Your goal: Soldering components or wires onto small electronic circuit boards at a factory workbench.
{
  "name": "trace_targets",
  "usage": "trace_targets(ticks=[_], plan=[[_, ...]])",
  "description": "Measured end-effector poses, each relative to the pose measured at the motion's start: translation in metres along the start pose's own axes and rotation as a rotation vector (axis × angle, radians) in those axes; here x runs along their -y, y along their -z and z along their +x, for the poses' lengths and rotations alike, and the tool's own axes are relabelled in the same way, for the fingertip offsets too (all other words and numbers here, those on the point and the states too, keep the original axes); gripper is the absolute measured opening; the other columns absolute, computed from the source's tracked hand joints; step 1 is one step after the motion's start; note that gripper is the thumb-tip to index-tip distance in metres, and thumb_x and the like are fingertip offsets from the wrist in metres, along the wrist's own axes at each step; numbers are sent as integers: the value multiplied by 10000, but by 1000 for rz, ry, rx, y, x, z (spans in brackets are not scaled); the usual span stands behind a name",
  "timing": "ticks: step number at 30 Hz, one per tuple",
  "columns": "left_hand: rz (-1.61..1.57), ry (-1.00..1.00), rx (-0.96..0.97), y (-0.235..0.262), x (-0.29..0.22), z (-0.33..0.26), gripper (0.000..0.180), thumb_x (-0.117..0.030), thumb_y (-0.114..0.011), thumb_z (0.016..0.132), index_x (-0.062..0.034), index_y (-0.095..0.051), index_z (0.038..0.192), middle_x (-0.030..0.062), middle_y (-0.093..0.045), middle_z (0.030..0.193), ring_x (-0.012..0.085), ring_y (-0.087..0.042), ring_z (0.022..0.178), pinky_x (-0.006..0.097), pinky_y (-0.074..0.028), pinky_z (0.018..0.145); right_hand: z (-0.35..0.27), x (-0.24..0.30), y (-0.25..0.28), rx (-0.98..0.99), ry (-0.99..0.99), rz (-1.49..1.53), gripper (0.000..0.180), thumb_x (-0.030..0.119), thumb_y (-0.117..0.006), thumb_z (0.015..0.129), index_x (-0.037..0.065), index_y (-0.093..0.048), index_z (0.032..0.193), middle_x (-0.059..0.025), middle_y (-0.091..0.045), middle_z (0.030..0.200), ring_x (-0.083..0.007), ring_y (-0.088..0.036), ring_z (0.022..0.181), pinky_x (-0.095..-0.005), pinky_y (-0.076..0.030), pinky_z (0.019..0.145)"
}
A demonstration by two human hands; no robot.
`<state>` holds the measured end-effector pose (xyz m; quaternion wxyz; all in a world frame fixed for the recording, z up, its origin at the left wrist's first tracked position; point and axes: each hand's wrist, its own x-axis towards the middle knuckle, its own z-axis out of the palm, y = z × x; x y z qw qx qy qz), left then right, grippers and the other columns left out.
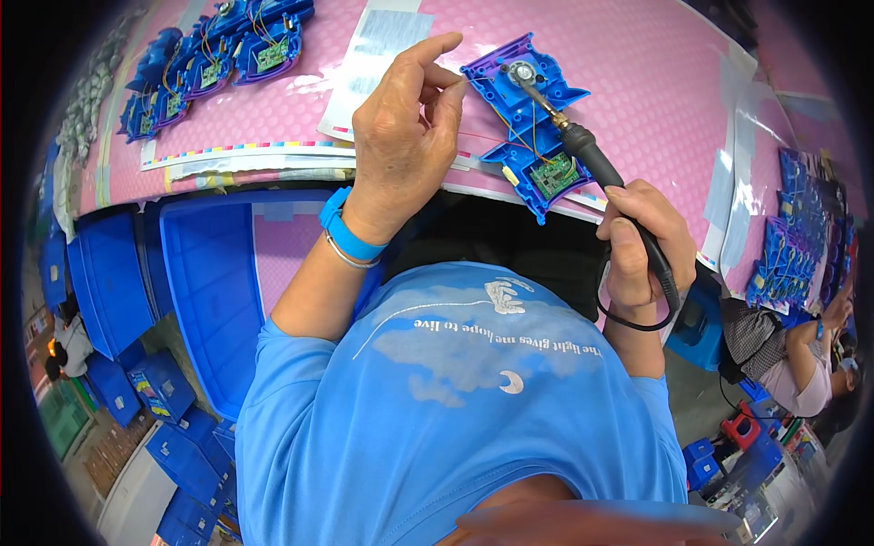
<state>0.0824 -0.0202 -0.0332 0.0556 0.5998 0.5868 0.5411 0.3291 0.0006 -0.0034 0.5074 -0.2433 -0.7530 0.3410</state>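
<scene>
My right hand (645, 238) is wrapped round a black-handled soldering iron (596, 156). The iron's tip rests at a round metal part (523, 73) inside a blue plastic housing (548, 84). A second blue housing half (514, 168), nearer me, holds a green circuit board (553, 176); thin wires run between the halves. Beside the housing's left edge, my left hand (407, 123) is closed in a pinch. A thin wire (480, 78) seems to run from its fingertips toward the round part; whether it is solder or a lead I cannot tell.
Several wired blue housings (269, 56) sit at the far left of the pink-covered table (637, 55). A blue bin (214, 300) stands below the table's edge on my left. More housings (783, 255) lie at the right, near another person (806, 364).
</scene>
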Motion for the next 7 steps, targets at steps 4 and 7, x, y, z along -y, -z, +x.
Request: trace_targets(ticks=[4, 7], plan=[[7, 6, 5, -1, 1, -1, 420, 96, -693, 891, -30, -628, 1287, 56, -682, 833, 133, -656, 683, 260, -539, 594, 3, -9, -2, 72, 37, -14, 254, 51, -628, 898, -110, -683, 1087, -121, -605, 723, -166, -558, 609, -292, -420, 563], [10, 18, 2, -1, 2, -2, 424, 83, -697, 900, -31, -621, 1301, 55, -687, 839, 142, -655, 681, 262, -543, 605, 4, -11, -4, 88, 34, -9, 252, 39, -626, 895, -115, -684, 1087, -121, -608, 723, -168, -560, 609, -293, -420, 562]])
